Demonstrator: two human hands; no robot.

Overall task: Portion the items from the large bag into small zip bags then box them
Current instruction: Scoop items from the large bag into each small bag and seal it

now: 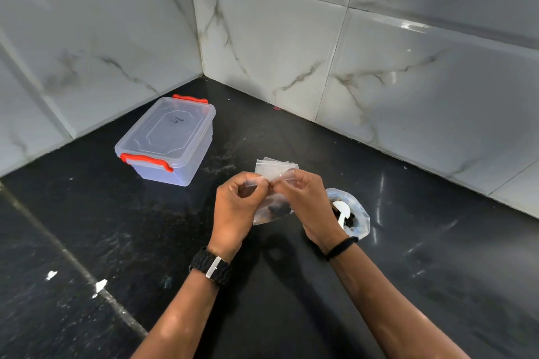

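**Both hands pinching the top of a small zip bag**

Above the black counter [291, 315], the left hand [237, 207] and the right hand [309, 204] meet at the mouth of a small zip bag [272, 207]. Each hand pinches the bag's top strip between thumb and curled fingers, left hand at the left end, right hand at the right. The strip runs roughly level from one hand to the other, and the bag hangs down from it between the palms, so its long axis points toward the counter. Something dark sits in its lower part.

Just beside the right wrist, on the counter, stands the large bag [357, 213], its mouth open upward; dark items and a white scoop [342, 210] show inside. Just beyond the fingertips, toward the wall corner, lies a small stack of empty zip bags [277, 165], flat on the counter.

Well apart to the left, nearer the left wall, sits the clear plastic box [167, 140] with its lid on and red clips at both ends, its long side angled toward the corner where the tiled walls meet.
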